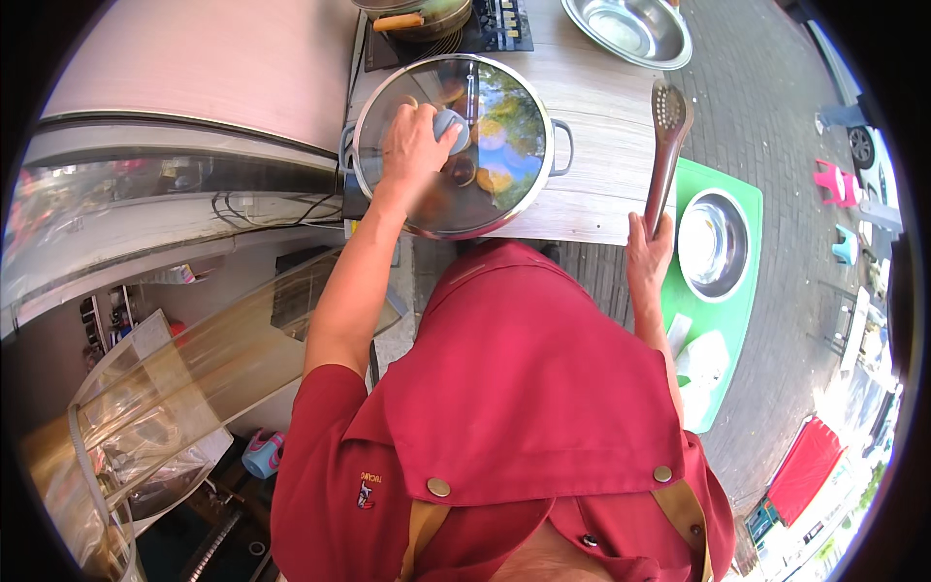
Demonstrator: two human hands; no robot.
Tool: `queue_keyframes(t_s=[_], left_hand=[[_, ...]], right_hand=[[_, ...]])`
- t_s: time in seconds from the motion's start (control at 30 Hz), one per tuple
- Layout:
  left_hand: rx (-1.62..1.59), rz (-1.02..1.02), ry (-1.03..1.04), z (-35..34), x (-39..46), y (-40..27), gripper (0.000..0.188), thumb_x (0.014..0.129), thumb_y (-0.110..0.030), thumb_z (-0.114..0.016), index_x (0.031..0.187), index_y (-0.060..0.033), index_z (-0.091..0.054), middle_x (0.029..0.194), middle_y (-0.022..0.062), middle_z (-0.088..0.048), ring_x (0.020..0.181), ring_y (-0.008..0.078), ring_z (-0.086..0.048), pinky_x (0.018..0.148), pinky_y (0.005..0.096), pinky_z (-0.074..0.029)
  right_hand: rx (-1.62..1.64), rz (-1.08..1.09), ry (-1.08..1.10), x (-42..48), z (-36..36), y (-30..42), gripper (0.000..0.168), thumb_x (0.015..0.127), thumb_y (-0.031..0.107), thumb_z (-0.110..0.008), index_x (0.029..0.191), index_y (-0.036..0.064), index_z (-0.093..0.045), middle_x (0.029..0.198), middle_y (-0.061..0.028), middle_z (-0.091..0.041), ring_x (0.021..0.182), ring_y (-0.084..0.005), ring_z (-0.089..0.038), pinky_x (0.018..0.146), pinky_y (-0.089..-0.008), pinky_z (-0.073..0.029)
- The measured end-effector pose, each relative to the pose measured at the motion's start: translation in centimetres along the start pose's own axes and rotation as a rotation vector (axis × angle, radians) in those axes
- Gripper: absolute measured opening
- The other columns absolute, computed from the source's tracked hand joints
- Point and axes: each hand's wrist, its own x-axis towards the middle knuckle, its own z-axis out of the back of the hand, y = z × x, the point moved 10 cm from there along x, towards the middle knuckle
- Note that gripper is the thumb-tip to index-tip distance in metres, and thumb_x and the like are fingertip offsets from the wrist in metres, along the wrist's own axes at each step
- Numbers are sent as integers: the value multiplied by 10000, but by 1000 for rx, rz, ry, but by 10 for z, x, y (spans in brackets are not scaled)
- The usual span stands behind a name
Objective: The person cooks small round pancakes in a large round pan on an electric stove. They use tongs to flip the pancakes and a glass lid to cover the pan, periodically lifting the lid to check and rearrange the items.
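My left hand [414,149] grips the grey-blue knob [452,132] of a round glass lid [393,80] with a metal rim. The lid lies over a wide pot with two side handles. Through the glass, several round brown and yellowish food pieces [494,177] show, partly hidden by reflections and by my hand. Off to the right, my right hand [649,244] holds a brown utensil [665,156] by its lower end. It looks like tongs, with a perforated head pointing up and away from me, beside the table's right edge.
Beyond the lid, a pan [429,22] with an orange-brown handle stands on a black cooktop [502,25]. A metal basin [629,29] is at the back right. Another steel bowl [714,245] and white plastic bags [704,358] lie on a green surface [734,305] at right. Cables [291,218] run at left.
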Motion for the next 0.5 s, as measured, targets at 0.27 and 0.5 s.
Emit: queue_keyframes(t_s=[0.27,0.5], left_hand=[[41,-23,56,-16,14,1,290,952,-304,-667,980,-20,-617,939,207,-694,898,427,-684,765,526,-540],[-320,281,1,84,71,87,365,930,-350,-705,861,7,-675,718,127,-689,681,240,-669,630,389,-501]], right_hand=[[170,-150,221,-25,28,-27,376,1030,338,-650,1189,-1,-615,724,-15,-564,607,-100,-521,540,-277,-415],[-291,403,297,-25,22,97,313,973,244,-703,1123,-18,-625,788,-168,-658,673,-347,-646,641,-432,-503]])
